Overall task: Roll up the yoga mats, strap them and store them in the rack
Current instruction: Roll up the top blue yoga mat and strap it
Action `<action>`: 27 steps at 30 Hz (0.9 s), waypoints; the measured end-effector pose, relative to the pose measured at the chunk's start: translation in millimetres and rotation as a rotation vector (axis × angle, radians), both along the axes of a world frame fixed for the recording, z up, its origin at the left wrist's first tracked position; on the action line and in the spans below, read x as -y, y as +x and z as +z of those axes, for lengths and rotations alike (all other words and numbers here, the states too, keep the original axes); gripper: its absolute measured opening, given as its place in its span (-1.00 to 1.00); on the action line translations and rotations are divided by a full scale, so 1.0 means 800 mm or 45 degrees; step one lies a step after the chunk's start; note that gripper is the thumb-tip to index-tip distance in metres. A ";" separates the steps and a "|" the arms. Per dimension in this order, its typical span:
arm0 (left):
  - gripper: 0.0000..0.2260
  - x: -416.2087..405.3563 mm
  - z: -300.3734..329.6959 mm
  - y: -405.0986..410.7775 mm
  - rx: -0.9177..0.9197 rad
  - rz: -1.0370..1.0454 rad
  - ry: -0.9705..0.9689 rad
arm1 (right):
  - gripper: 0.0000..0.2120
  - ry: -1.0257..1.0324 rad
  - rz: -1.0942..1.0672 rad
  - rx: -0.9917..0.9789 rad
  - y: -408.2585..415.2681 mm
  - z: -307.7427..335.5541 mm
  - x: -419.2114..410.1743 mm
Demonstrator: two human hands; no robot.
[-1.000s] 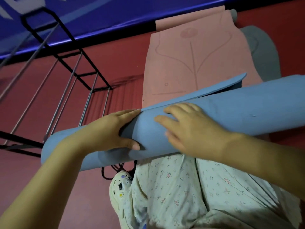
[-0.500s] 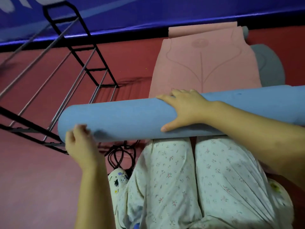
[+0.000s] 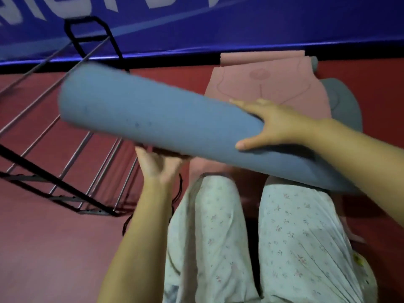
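The rolled blue yoga mat (image 3: pixel 153 119) is held in the air above my knees, slanting up to the left, with its left end over the rack (image 3: pixel 54 179). My right hand (image 3: pixel 275 125) grips the roll from above near its middle, thumb on the near side. My left hand (image 3: pixel 157 165) cups the roll from underneath, its fingertips hidden by the mat. A black strap (image 3: pixel 178 186) lies on the red floor behind my left forearm. I see no strap around the roll.
A pink mat (image 3: pixel 262 84) lies flat ahead on the floor, with a grey mat (image 3: pixel 343 106) partly under its right side. The rack of black bars and thin metal rods stands at the left against a blue wall banner (image 3: pixel 218 22). My legs fill the lower middle.
The loose flap has closed onto the roll. The roll has risen off my lap and tilted, its left end swinging up toward the rack. My left hand moved from the roll's end to beneath it.
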State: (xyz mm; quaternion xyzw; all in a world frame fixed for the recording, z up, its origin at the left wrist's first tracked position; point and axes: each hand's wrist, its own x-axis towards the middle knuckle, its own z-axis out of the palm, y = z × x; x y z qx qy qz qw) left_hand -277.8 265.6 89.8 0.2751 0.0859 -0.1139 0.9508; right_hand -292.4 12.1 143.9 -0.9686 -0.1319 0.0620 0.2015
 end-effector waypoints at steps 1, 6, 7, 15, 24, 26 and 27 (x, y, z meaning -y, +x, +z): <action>-0.40 0.010 0.011 0.011 0.010 -0.014 -0.003 | -0.08 0.075 -0.041 0.051 0.001 0.016 0.013; -0.30 0.063 0.120 0.060 0.200 -0.046 0.250 | -0.06 0.408 -0.205 0.284 0.015 0.078 0.054; -0.29 0.069 0.136 0.067 0.240 -0.060 0.286 | -0.04 0.416 -0.223 0.311 0.019 0.085 0.058; -0.38 0.088 0.204 0.078 0.634 -0.181 0.756 | -0.03 0.696 -0.163 0.370 0.020 0.058 0.051; -0.31 0.081 0.172 0.032 0.726 -0.422 0.911 | 0.04 0.930 -0.239 0.235 -0.047 -0.020 0.022; -0.31 0.073 0.166 0.014 0.722 -0.430 0.895 | 0.07 0.910 -0.288 0.234 -0.064 -0.025 0.019; -0.32 0.070 0.168 0.007 0.722 -0.425 0.902 | 0.09 0.901 -0.298 0.241 -0.072 -0.025 0.017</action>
